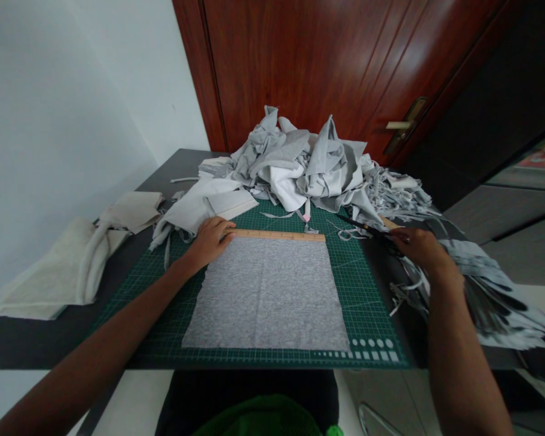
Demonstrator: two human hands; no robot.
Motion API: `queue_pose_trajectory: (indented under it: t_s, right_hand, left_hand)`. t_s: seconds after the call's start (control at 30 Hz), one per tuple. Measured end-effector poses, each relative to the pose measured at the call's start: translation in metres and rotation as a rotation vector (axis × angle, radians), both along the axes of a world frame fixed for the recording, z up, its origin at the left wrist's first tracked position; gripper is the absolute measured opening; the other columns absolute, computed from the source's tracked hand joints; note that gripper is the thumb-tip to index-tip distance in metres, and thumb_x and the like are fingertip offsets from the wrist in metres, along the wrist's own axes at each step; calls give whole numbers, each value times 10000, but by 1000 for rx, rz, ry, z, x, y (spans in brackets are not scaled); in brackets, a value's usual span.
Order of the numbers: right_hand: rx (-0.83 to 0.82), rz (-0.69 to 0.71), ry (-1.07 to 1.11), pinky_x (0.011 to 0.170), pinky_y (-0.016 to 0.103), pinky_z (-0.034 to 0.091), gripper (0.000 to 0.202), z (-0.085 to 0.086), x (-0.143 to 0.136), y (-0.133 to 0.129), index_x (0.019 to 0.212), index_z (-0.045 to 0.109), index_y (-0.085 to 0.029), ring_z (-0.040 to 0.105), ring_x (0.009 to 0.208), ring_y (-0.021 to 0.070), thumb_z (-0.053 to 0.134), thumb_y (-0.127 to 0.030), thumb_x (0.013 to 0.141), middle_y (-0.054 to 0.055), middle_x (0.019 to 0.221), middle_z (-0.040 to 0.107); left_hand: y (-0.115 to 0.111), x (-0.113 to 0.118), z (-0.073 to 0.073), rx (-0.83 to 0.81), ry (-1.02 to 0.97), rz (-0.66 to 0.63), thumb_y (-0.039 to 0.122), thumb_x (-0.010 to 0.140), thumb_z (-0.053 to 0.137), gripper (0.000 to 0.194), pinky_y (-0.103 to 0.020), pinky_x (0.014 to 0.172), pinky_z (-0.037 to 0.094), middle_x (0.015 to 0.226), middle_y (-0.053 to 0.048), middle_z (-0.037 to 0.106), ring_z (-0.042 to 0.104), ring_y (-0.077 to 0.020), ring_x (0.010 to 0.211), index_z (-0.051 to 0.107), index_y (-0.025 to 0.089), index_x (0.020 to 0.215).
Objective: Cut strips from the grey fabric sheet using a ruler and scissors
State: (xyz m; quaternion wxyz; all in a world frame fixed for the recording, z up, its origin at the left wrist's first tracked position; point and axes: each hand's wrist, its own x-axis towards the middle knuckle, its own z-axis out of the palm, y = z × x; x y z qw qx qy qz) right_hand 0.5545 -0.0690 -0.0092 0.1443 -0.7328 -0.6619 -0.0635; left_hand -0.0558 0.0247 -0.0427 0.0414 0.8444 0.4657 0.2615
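Observation:
A grey piece of knit fabric [272,290] lies flat on the green cutting mat [358,266]. Along its far edge runs a wooden ruler [281,235]. My left hand [212,237] grips the ruler's left end, fingers curled over it and against the fabric's corner. Off the mat's right side, my right hand [420,247] has its fingers closed at the handles of dark scissors [361,224], whose blades point left over the mat. Part of the handles is hidden by the fingers.
A big heap of grey and white fabric [295,160] fills the table's back, with shredded strips [399,192] at its right. Cream fabric [82,260] lies at the left edge. Stacked grey cloth [495,290] sits right of my right arm. A wooden door [300,66] stands behind.

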Motion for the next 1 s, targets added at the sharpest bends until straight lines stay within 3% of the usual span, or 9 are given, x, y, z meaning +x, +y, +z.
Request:
queue_pose_trajectory:
  t_s: [0.07,0.17,0.3,0.4,0.5,0.6,0.8,1.0]
  right_hand:
    - [121,37,71,793,430,610,297,7,-12,0,1065,851,-178,799,866,331,607,-273,924,152,1012,845]
    - [265,305,191,863,452,614,269,20,-41,2,1008,836,-216,785,906,315,598,-331,962,115,989,838]
    - [209,719,273,982,493,594,235,33,-103,1,1084,812,-282,743,1036,283,593,-348,1031,68,1050,812]
    - [108,865,256,1051,541,576,286,30,-158,1,1256,767,-280,686,1198,303,573,-293,1046,102,1258,746]
    - [42,798,157,1094,594,545,421,14,-199,8,1447,658,-236,632,1283,350,587,-269,1033,156,1412,665]
    - [27,686,63,1079,586,531,449,-2,-217,21,1479,623,-200,592,1304,378,571,-251,1036,186,1433,641]
    - [126,608,1,986,502,489,294,-15,-212,34,1278,715,-206,597,1123,345,523,-294,1073,157,1202,715]
    - [217,498,83,907,461,469,335,-16,-201,33,1165,681,-187,605,1032,328,364,-282,1112,166,1123,719]
  left_hand:
    - [1,0,-1,7,19,20,379,1008,556,305,-513,1095,465,1193,-119,687,600,-323,1176,709,203,1204]
    - [-1,1,0,1,36,40,371,1014,559,293,-519,1089,467,1191,-120,680,592,-329,1178,713,207,1201]
    - [-1,2,2,-16,40,46,375,1031,538,284,-529,1084,462,1197,-123,673,585,-330,1171,714,207,1177]
    - [5,0,-1,-26,30,27,389,1033,534,272,-525,1084,455,1178,-122,677,573,-328,1168,714,212,1134]
    - [12,-2,-4,-45,22,19,416,1027,548,249,-519,1082,449,1146,-114,678,568,-322,1147,690,221,1090]
    - [14,-1,-2,-59,3,19,431,1026,557,225,-497,1056,458,1096,-104,676,575,-309,1098,646,225,1047]
    - [4,9,12,-73,-41,-51,382,1063,484,208,-454,972,488,1025,-95,685,620,-291,1028,585,221,981]
    - [-7,21,25,108,-155,-5,328,1045,498,151,-470,1054,486,1095,-100,694,618,-293,1109,596,217,1076]
